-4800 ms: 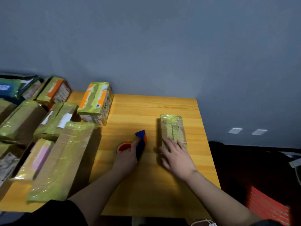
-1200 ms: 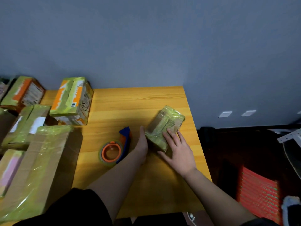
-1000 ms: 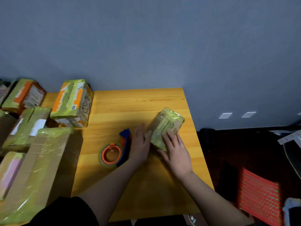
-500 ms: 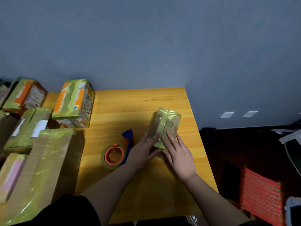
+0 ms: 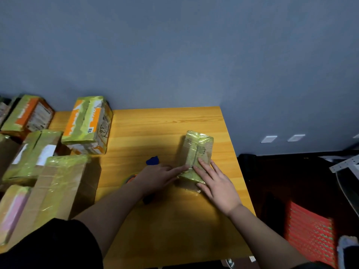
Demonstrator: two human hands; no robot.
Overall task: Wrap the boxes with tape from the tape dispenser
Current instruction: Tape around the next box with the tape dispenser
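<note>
On the desk (image 5: 169,123) near its right edge lies our small taped box (image 5: 196,152). Left hand (image 5: 157,176) and right hand (image 5: 217,184) press it with straight, spread fingers. It looks light, stiff, slippery; we'd grip its long sides.

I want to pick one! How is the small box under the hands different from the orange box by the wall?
The small box is plain brown; the orange box has orange print. The small box is slimmer and touched by both hands; the orange box sits untouched. Both have greenish tape.

Both hands, left (image 5: 155,176) and right (image 5: 215,183), lie flat, fingers straight.
</note>
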